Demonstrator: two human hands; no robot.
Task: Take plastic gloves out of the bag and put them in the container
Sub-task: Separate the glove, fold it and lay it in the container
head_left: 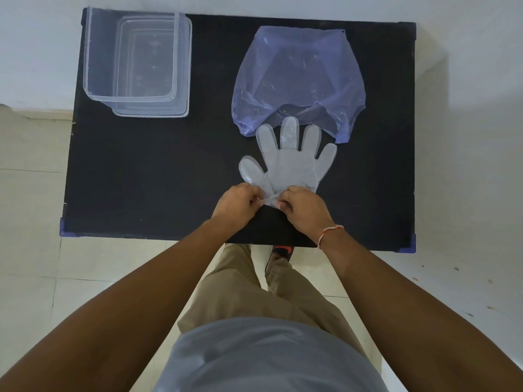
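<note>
A clear plastic glove [291,162] lies flat on the black table [158,171], fingers pointing away from me toward the mouth of a translucent purple bag [300,77]. The glove's middle fingertips just overlap the bag's open edge. My left hand [236,206] and my right hand [302,210] both pinch the glove's cuff, which is bunched between them near the table's front. A clear empty plastic container [135,60] stands at the table's far left corner, well apart from the glove.
The table's front edge [198,239] runs just below my wrists. A red-and-white thread band circles my right wrist [329,232]. Pale tiled floor surrounds the table, and a white wall stands behind it.
</note>
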